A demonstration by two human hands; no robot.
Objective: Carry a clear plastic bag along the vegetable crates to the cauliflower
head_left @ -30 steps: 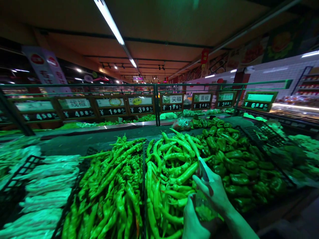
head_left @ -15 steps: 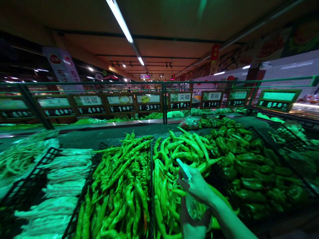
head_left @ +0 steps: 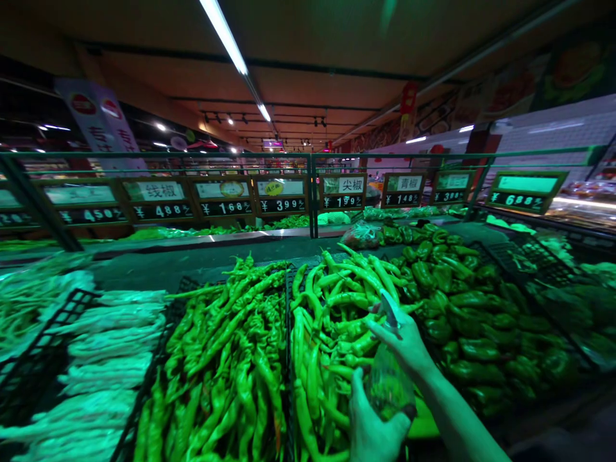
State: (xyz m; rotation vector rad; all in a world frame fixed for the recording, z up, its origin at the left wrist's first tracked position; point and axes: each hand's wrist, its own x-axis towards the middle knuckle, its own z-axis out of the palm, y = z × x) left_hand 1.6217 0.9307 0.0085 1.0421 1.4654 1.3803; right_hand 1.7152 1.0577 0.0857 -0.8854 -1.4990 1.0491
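My right hand (head_left: 403,340) grips the head of a clear spray bottle (head_left: 387,378), its nozzle pointing up and left over a heap of light green long peppers (head_left: 337,301). My left hand (head_left: 373,430) cups the bottle's body from below at the frame's lower edge. Both hands hover above the front of that pepper heap. To the left lies a pile of thinner, darker long peppers (head_left: 231,359). To the right sits a mound of dark green wrinkled peppers (head_left: 462,308).
Pale white-green vegetables (head_left: 106,346) fill a black crate (head_left: 33,359) at the left. Price signs (head_left: 282,196) hang on a green rail (head_left: 310,192) behind the display. More produce bins stand at the right (head_left: 563,282). A shop aisle runs beyond.
My right hand and the bottle shifted left and then back right and a little farther over the light green peppers. The view swung slightly. Both hands kept their hold.
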